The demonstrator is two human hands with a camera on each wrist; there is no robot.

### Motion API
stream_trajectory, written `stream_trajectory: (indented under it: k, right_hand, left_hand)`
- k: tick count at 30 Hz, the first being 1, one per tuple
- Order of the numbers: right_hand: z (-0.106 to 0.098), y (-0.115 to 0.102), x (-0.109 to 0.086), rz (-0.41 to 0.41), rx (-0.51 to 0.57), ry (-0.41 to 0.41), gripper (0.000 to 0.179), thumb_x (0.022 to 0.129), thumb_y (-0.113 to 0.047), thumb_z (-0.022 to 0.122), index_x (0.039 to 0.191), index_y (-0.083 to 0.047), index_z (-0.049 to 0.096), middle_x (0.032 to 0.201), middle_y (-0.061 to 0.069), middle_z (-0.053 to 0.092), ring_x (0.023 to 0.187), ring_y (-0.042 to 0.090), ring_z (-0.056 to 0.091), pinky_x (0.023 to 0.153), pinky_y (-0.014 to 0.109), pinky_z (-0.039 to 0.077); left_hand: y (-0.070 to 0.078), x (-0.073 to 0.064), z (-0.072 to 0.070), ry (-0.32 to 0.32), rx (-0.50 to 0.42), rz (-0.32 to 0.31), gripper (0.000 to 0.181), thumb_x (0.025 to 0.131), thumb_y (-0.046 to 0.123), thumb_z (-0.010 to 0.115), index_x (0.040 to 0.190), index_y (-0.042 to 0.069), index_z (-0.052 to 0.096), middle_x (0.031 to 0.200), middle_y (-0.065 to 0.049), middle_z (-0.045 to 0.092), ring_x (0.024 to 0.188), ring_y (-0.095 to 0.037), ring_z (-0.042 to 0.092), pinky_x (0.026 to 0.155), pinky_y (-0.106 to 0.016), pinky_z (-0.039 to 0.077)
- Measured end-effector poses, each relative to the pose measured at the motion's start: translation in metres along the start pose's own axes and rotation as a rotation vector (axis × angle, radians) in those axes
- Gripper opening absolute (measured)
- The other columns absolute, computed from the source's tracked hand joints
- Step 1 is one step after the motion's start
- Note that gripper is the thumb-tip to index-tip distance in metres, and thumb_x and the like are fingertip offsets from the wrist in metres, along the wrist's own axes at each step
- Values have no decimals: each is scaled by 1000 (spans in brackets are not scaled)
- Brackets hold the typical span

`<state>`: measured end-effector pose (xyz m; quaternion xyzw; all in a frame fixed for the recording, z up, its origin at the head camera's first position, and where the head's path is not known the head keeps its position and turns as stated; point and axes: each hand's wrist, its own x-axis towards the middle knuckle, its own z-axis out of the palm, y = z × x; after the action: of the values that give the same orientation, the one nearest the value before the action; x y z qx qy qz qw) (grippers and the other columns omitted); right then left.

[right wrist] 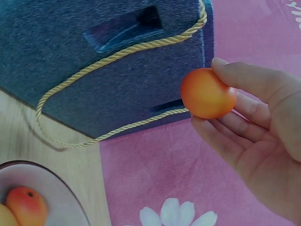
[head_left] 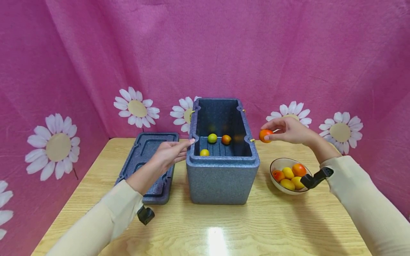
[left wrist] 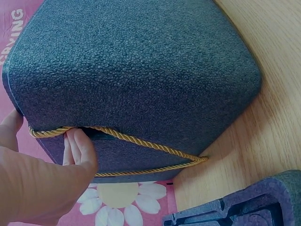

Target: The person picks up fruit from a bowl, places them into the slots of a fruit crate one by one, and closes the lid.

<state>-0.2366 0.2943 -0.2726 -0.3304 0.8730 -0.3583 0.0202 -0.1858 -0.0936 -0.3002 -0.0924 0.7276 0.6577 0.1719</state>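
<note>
My right hand [head_left: 289,130] holds an orange-red round fruit [head_left: 265,136] between thumb and fingertips, in the air to the right of the open grey foam box [head_left: 221,185]. The right wrist view shows this smooth fruit [right wrist: 208,93] close to the box's rope-handled side. At the box's left rim, my left hand [head_left: 169,153] grips the edge, thumb on top and fingers against the outer wall beside the yellow rope [left wrist: 150,146]. Inside the box lie a yellow-green fruit [head_left: 212,138], an orange-red one [head_left: 226,139] and a yellow one [head_left: 204,152].
A cream bowl [head_left: 274,181] with several yellow and orange-red fruits stands right of the box. The box's grey lid [head_left: 128,167] lies on the wooden table [head_left: 179,227] at the left. A pink curtain [head_left: 205,49] with daisies hangs behind.
</note>
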Motion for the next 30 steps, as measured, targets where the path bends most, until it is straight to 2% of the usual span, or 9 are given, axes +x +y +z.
stream_trajectory:
  k: [3,7,11,17,20,24,30]
  right_hand:
    - [-4,-7,2,53,-28,-15,31,85,-9,72,114,0,67,96,2,74,83,0,68,73,14,58]
    - [-8,-15,6,112,-21,-39,32,87,-12,71,116,-1,65,101,4,73,86,2,66,78,14,56]
    - [-12,-22,11,122,-10,-45,31,86,-10,71,116,-1,65,103,10,72,87,3,66,80,13,55]
    - [-17,-27,21,66,-14,-58,33,86,-7,70,117,4,64,104,14,72,88,1,66,80,12,56]
    - [-18,-31,27,95,-23,-54,33,86,-6,70,117,2,64,107,17,71,91,1,65,82,11,55]
    - [-18,-36,32,149,-36,-44,34,87,-9,70,119,-1,64,110,15,71,92,4,65,83,11,54]
    - [-20,-43,40,144,-51,-52,34,87,-11,70,119,-2,64,111,15,71,92,5,65,84,11,53]
  left_hand:
    - [-1,0,0,-2,4,0,80,86,41,69,145,-2,35,146,-19,47,130,-24,53,108,-35,48]
    - [-1,0,0,-1,-2,0,81,86,41,69,145,-2,34,146,-19,47,131,-24,53,109,-36,46]
    - [0,0,0,1,-10,0,80,87,40,69,145,-2,34,146,-20,47,131,-25,53,110,-37,45]
    - [1,0,-1,3,-6,-5,82,87,41,69,146,-2,32,147,-19,46,132,-24,52,109,-36,47]
    - [1,0,-1,9,1,-8,81,86,42,69,145,-1,33,147,-19,46,131,-24,53,108,-36,48]
    - [0,0,-1,12,8,-10,81,86,42,69,145,-1,35,146,-18,47,131,-24,53,108,-35,48]
    - [0,0,0,12,10,-16,82,86,43,69,145,-1,34,146,-18,47,131,-23,53,107,-35,48]
